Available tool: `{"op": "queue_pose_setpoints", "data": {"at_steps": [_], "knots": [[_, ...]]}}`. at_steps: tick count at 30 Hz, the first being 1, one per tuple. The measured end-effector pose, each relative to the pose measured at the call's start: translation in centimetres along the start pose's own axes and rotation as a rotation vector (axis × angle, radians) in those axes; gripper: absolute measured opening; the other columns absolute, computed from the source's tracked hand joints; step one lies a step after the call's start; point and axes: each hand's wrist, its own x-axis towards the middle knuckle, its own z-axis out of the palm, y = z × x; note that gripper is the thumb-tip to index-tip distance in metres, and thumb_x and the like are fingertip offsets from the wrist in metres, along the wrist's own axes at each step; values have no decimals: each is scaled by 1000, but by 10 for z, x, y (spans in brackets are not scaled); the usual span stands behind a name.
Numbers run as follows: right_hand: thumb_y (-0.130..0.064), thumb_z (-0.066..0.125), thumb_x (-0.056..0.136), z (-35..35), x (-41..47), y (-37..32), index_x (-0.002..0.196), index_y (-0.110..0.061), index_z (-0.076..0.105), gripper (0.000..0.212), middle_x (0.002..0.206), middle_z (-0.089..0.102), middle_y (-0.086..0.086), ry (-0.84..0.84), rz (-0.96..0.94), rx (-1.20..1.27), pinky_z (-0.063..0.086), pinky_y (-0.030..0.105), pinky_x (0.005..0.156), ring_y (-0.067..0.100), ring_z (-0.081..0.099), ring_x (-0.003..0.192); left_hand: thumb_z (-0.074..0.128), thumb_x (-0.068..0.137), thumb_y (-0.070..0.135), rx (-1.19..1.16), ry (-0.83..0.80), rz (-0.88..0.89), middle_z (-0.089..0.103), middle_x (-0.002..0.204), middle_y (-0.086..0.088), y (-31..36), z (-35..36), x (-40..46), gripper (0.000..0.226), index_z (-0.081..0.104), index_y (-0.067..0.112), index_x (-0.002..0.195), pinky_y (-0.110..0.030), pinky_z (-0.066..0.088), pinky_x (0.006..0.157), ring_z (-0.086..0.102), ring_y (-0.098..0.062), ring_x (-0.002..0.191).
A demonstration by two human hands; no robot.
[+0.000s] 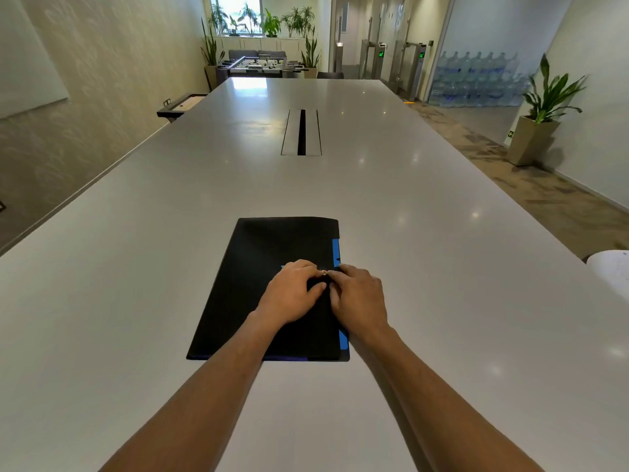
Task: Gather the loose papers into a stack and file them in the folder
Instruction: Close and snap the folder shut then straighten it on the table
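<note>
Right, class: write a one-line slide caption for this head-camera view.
Both hands, left hand and right hand, work at the clasp of a closed black folder on a long white table.

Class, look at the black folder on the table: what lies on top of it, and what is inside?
Both hands, left and right, rest on the closed folder. Its contents are hidden by the cover.

Table [136, 267]: bare on both sides of the black folder [258, 267] | Obstacles: slotted cable hatch [301, 132] set flush at centre, well beyond the folder; white object [612, 270] at the right edge | Folder top: both hands [289, 294] pressed near its right edge
</note>
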Motion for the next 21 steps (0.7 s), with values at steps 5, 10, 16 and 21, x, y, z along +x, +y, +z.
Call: {"op": "queue_pose_setpoints", "data": {"at_steps": [5,10,16,21], "knots": [[-42,51,93,-26,-17,-5,134,-18,49,48,124,59,6,-106,208,74,42,28,84,21,55,111,58,92,33,58,272,-218,57,128,2,-2,-27,-25,29,62,25,119,-35,45,97,54,-14,114],[-55,52,90,-42,-29,-9,120,-13,54,52,113,65,5,-258,265,115,42,26,68,17,56,87,52,90,50,140,244,-642,45,140,-9,-18,-52,-51,55,44,23,138,-53,39,100,44,-32,126],[-55,55,89,-39,-24,-16,113,-12,55,50,98,57,-1,-246,327,270,36,18,57,11,47,79,53,85,61,141,128,-745,47,136,-13,-26,-52,-55,72,34,24,143,-54,39,99,48,-36,123],[-45,63,88,-36,-16,-5,114,-13,56,41,103,63,-1,-265,416,591,49,22,71,12,59,88,70,80,47,-314,247,-808,60,127,-10,-39,-73,-49,65,48,18,134,-49,49,95,60,-32,110]]}}
